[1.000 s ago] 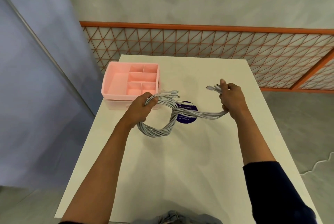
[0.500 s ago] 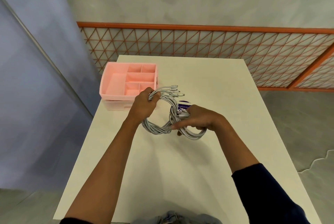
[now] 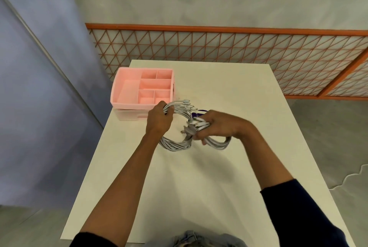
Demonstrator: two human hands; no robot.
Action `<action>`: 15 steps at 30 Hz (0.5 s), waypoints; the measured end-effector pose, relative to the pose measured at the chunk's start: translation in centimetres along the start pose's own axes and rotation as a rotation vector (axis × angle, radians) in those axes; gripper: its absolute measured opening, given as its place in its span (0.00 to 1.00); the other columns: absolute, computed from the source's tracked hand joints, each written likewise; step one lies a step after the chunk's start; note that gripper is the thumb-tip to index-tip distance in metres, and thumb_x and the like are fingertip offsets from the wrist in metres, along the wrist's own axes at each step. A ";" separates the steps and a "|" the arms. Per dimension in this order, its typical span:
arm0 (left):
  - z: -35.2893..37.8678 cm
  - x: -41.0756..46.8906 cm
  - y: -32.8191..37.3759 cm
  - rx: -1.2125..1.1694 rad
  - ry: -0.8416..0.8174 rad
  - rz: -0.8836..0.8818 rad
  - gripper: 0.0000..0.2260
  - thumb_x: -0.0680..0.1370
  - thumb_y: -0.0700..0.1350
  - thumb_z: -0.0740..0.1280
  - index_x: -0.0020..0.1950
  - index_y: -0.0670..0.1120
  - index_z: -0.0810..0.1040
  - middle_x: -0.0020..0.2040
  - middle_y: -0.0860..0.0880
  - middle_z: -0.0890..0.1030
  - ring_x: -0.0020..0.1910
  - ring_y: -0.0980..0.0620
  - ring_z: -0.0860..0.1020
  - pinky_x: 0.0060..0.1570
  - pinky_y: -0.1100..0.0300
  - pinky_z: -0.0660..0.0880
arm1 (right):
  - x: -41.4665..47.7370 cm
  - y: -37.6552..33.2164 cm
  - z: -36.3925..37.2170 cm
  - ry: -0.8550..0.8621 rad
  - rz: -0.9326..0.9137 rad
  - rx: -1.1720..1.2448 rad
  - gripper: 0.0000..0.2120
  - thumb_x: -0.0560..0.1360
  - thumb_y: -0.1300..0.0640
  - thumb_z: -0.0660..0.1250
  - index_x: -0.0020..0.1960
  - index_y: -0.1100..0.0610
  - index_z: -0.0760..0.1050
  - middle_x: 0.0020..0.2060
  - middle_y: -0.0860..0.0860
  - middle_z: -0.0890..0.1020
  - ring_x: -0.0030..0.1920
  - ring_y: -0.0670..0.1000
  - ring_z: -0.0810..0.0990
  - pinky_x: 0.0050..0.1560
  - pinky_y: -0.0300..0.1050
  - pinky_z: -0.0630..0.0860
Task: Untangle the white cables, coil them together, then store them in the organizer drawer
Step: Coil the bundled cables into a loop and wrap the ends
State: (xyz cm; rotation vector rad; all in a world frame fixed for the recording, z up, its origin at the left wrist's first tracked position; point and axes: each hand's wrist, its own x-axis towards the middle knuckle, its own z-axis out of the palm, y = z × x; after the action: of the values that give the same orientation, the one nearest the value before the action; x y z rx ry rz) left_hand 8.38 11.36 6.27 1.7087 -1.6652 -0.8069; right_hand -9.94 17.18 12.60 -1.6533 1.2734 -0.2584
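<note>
White table (image 3: 219,177) underneath, stretching away toward an orange lattice fence (image 3: 219,47). At its far left corner, pink organizer (image 3: 115,95) with open-topped compartments, stacked on a paler drawer unit (image 3: 131,115). Just in front of that, over the tabletop and between both hands: white cables (image 3: 175,146), bundled into a rough figure-of-eight of two loops. Left hand (image 3: 159,120) curled tight round the top of the left loop, plug ends fanning out past the thumb toward the right. Right hand (image 3: 217,125) clenched over the crossing and the smaller right loop, that loop hanging out beneath the fingers. Behind the right hand, partly hidden, a purple sticker (image 3: 199,112) on the table.
</note>
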 end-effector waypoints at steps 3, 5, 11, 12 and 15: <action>-1.5 0.5 -1.2 -0.093 -0.014 0.024 0.09 0.80 0.47 0.64 0.48 0.41 0.77 0.36 0.46 0.77 0.36 0.47 0.72 0.36 0.59 0.66 | -2.1 0.4 -2.5 0.069 0.033 0.070 0.12 0.71 0.59 0.73 0.30 0.52 0.80 0.27 0.48 0.79 0.28 0.43 0.72 0.31 0.33 0.66; -2.4 0.8 -1.0 -0.166 -0.049 0.040 0.09 0.80 0.49 0.65 0.47 0.43 0.77 0.30 0.50 0.72 0.29 0.50 0.69 0.31 0.58 0.68 | -2.7 1.3 -3.4 0.099 0.107 0.129 0.12 0.71 0.56 0.74 0.30 0.53 0.78 0.24 0.48 0.75 0.23 0.44 0.65 0.25 0.35 0.60; -4.9 0.6 0.1 -0.427 -0.274 0.063 0.07 0.81 0.49 0.63 0.47 0.48 0.77 0.27 0.51 0.62 0.24 0.55 0.58 0.24 0.65 0.57 | -3.6 2.6 -4.4 0.174 0.232 0.230 0.06 0.68 0.54 0.76 0.37 0.54 0.82 0.33 0.58 0.80 0.22 0.45 0.62 0.22 0.36 0.55; -5.1 0.5 0.3 -0.460 -0.306 0.067 0.08 0.81 0.48 0.63 0.49 0.45 0.76 0.28 0.49 0.60 0.25 0.54 0.57 0.25 0.64 0.56 | -3.7 2.8 -4.4 0.171 0.235 0.224 0.05 0.69 0.54 0.76 0.36 0.53 0.82 0.33 0.56 0.82 0.22 0.45 0.63 0.22 0.35 0.56; -5.4 0.1 0.6 -0.515 -0.349 0.061 0.11 0.81 0.48 0.63 0.53 0.40 0.75 0.29 0.50 0.58 0.25 0.55 0.56 0.25 0.63 0.54 | -3.9 3.7 -4.4 0.141 0.235 0.209 0.05 0.68 0.53 0.76 0.36 0.52 0.82 0.28 0.52 0.77 0.23 0.45 0.61 0.24 0.37 0.55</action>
State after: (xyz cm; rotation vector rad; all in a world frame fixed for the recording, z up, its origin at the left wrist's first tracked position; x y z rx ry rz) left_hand 12.24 11.31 10.10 1.2024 -1.5329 -1.4231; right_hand -16.80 18.12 13.23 -1.3146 1.4799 -0.3560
